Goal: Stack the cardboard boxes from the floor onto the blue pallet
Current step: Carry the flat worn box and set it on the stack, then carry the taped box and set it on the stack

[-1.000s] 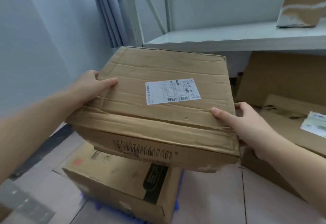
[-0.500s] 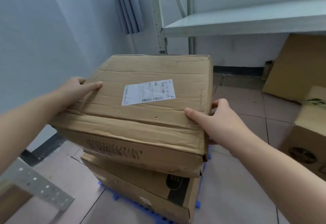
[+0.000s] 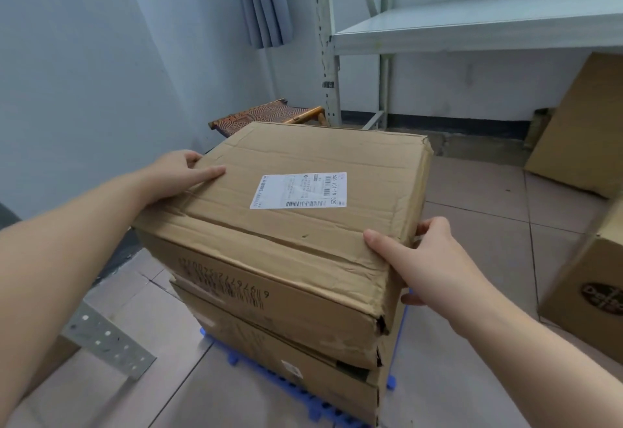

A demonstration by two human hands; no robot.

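Lowered since before, top box (image 3: 296, 211) now sits on the lower box (image 3: 286, 356) on the blue pallet (image 3: 303, 400). Creased, soft cardboard, likely light; grip side edges. Left hand (image 3: 175, 174) and right hand (image 3: 424, 259) clasp opposite sides.

top box (image 3: 303, 157): I see plain brown
label (image 3: 298, 190): white, black barcodes
pallet (image 3: 303, 394): blue
stool (image 3: 266, 115): orange-black zigzag weave
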